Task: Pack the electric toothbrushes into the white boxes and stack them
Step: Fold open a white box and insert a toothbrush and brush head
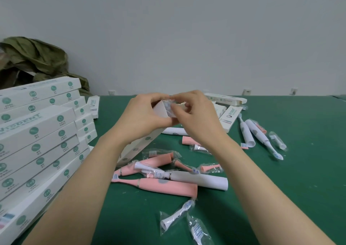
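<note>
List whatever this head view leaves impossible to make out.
1. Head view, inside of the held box: the left hand and right hand cover its open end, so its contents cannot be told.
2. Plastic-wrapped piece at that end: mostly hidden by fingers.
3. Box stack: cut off by the left edge, so no count.
4. Small print on the boxes: blurred.

Open white box tilted, wrapped brush head at mouth. Closed boxes stacked left. Pink toothbrush, white toothbrush flat, side by side.
</note>
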A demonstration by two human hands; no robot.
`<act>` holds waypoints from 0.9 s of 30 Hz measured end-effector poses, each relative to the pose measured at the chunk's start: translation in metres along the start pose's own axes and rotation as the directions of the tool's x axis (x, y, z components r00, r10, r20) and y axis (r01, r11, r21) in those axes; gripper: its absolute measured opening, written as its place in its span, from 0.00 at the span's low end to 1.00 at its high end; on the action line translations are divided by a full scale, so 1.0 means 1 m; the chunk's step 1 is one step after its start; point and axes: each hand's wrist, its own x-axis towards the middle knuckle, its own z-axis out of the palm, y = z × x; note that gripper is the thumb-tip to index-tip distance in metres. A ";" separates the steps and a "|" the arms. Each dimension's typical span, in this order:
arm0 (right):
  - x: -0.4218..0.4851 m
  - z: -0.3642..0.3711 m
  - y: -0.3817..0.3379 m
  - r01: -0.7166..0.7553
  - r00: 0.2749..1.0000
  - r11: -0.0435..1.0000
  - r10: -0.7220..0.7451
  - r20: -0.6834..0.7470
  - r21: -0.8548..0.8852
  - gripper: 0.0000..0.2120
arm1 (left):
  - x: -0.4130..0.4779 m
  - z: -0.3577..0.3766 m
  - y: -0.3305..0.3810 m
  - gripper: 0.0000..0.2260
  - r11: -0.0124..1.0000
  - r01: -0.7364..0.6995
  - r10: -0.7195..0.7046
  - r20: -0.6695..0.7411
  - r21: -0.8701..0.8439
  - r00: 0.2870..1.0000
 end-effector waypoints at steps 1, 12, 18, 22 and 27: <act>0.001 -0.003 0.000 -0.008 0.999 0.999 0.010 -0.045 0.039 0.10 | 0.000 0.000 0.001 0.25 1.000 0.009 -0.009 -0.007 -0.009 1.000; 0.003 -0.003 0.006 0.002 0.998 0.999 -0.005 -0.058 -0.040 0.09 | -0.004 0.003 0.009 0.23 0.999 -0.036 0.035 0.037 0.039 0.999; 0.007 -0.018 0.006 -0.472 0.881 0.767 0.428 0.201 0.435 0.15 | -0.003 0.009 0.006 0.45 0.990 -0.104 0.088 0.155 0.098 0.984; 0.008 -0.015 0.001 -0.415 0.909 0.813 0.391 0.145 0.408 0.21 | -0.001 0.016 0.004 0.32 0.988 -0.116 0.113 -0.029 -0.100 0.993; 0.007 -0.013 0.002 -0.424 0.898 0.788 0.429 0.098 0.446 0.15 | -0.002 0.022 0.002 0.26 0.986 -0.123 0.117 -0.059 -0.111 0.991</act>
